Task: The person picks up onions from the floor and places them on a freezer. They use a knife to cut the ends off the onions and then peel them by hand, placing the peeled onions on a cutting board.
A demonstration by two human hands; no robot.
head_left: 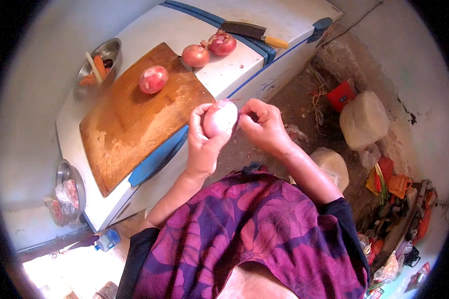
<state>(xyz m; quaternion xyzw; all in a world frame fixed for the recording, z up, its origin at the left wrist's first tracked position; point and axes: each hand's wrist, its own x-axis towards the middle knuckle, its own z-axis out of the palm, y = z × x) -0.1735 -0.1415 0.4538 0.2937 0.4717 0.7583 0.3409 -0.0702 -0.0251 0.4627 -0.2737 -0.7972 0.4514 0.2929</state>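
Note:
In my left hand is a partly peeled onion, pale pink and white, held just off the near right edge of the cutting board. My right hand is closed in a pinch at the onion's right side, on what looks like a strip of purple skin. A red onion rests on the wooden cutting board. Behind the board, two unpeeled onions, one brownish and one red, sit together on the white surface. A cleaver with a wooden handle lies beyond them.
A metal bowl holding carrots and a pale stalk stands left of the board. Another metal bowl with bagged food is at the lower left. On the floor to the right are a large plastic jug and a red packet.

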